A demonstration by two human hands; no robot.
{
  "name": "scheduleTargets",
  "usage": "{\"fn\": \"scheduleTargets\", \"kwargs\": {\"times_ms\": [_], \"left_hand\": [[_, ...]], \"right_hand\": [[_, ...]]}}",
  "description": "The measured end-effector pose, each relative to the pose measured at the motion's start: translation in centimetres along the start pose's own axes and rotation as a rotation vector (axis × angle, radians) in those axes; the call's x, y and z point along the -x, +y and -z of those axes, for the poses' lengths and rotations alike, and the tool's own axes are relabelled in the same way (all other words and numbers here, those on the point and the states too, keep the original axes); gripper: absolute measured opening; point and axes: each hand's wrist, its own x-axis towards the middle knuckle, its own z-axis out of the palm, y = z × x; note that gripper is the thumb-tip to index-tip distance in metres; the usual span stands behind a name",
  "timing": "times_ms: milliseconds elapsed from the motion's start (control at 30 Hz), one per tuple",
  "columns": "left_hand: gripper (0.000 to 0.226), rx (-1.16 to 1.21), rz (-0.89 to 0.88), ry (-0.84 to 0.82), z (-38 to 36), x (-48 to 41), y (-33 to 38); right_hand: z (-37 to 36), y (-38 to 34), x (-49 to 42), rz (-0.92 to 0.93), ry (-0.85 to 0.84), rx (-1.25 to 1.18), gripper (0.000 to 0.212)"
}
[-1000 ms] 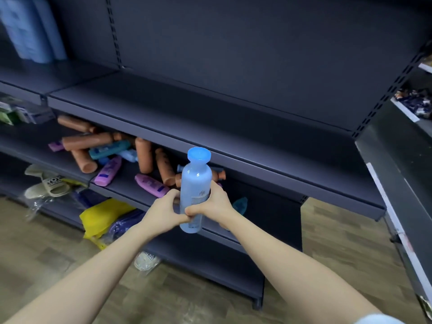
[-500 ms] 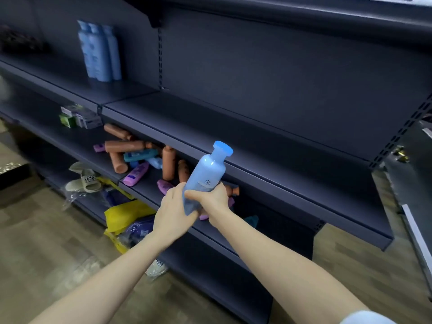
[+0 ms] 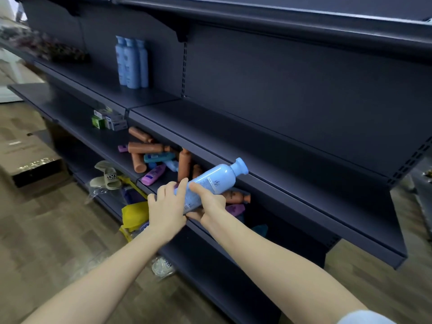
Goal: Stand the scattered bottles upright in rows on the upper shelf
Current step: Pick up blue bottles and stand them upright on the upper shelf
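Tilted just in front of the upper shelf (image 3: 257, 136), the blue bottle (image 3: 211, 181) is being gripped by the curled right hand (image 3: 209, 204) and steadied by straight fingers of the left hand (image 3: 167, 206), with righting and setting down seemingly being called for next.

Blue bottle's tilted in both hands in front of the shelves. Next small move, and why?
Probably tip the light blue bottle upright and lift it onto the upper shelf. It is tilted, cap up-right, with the right hand pinching it and the left hand at its base. Three blue bottles already stand further left.
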Motion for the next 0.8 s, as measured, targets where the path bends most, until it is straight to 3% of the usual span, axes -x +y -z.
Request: {"fn": "scheduleTargets", "kwargs": {"times_ms": [133,300,467,633,800], "left_hand": [[0.081,-0.050,-0.011,0.040,0.5,0.1,-0.1],[0.065,0.018,-0.013,0.043,1.6,-0.4,0.4],[0.063,0.136,-0.002,0.023,2.1,-0.9,0.5],[0.067,0.483,0.110,-0.078,3.0,-1.0,0.6],[0.078,1.044,0.150,-0.163,4.2,-1.3,0.5]], "right_hand": [[-0.3,-0.1,0.6,0.002,0.001,0.019,0.040],[-0.1,-0.6,1.1,0.015,-0.007,0.014,0.042],[0.6,-1.2,1.0,0.051,-0.050,0.108,0.038],[1.3,-1.6,0.3,0.138,-0.140,0.268,0.046],[2.8,-2.9,-0.6,0.315,-0.297,0.403,0.034]]}}
